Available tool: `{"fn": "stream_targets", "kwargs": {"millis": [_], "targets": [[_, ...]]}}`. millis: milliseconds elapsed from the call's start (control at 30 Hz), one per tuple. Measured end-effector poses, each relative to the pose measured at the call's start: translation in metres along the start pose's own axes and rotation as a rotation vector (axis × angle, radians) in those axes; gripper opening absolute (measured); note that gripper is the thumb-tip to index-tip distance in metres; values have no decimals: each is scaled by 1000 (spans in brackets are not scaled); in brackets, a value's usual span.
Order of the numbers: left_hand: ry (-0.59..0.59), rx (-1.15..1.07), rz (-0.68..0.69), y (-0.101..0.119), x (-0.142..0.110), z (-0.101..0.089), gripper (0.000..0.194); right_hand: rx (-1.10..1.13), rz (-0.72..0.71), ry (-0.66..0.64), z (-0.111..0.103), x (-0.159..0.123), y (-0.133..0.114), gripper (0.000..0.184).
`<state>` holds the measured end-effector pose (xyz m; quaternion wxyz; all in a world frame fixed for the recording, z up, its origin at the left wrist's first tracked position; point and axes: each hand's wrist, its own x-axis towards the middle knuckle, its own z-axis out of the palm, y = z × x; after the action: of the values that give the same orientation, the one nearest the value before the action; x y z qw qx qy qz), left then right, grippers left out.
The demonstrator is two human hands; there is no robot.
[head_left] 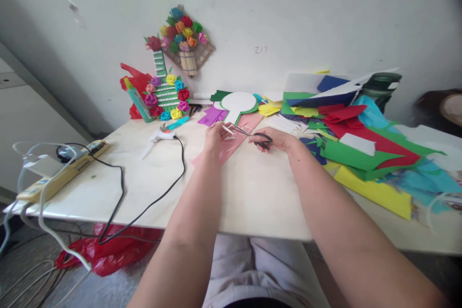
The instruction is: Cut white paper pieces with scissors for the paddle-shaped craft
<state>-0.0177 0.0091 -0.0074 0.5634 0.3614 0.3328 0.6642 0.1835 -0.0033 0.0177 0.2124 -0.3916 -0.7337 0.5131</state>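
Note:
My right hand [276,139] grips a pair of scissors [264,140] by the dark handles, the blades pointing left. Between the closed fingers of my left hand [214,137] is a thin white strip [227,130], close to the blade tips. Whether the blades touch the strip I cannot tell. Below both hands lies a pink sheet [234,142] with thin white scraps on it. Just behind them, a white round cutout [238,101] with a green border and a handle-like stem rests on the table.
A white glue gun [160,136] trails a black cord on the left, near a power strip [61,173]. A green glue bottle [138,102] leans by the paper-flower guitar shape [166,94]. Coloured sheets [364,154] and white strips [287,123] are heaped at right.

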Motion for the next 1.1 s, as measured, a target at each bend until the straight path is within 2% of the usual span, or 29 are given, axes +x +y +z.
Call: {"fn": "stream_targets", "kwargs": {"millis": [267, 500, 1100], "targets": [[3, -60, -13, 6, -8, 3, 14, -69, 4, -95, -1, -2, -3, 43], [-31, -54, -27, 2, -4, 0, 14, -149, -40, -73, 4, 0, -5, 41], [-30, -47, -33, -1, 2, -2, 12, -222, -24, -3, 11, 5, -9, 43]]}}
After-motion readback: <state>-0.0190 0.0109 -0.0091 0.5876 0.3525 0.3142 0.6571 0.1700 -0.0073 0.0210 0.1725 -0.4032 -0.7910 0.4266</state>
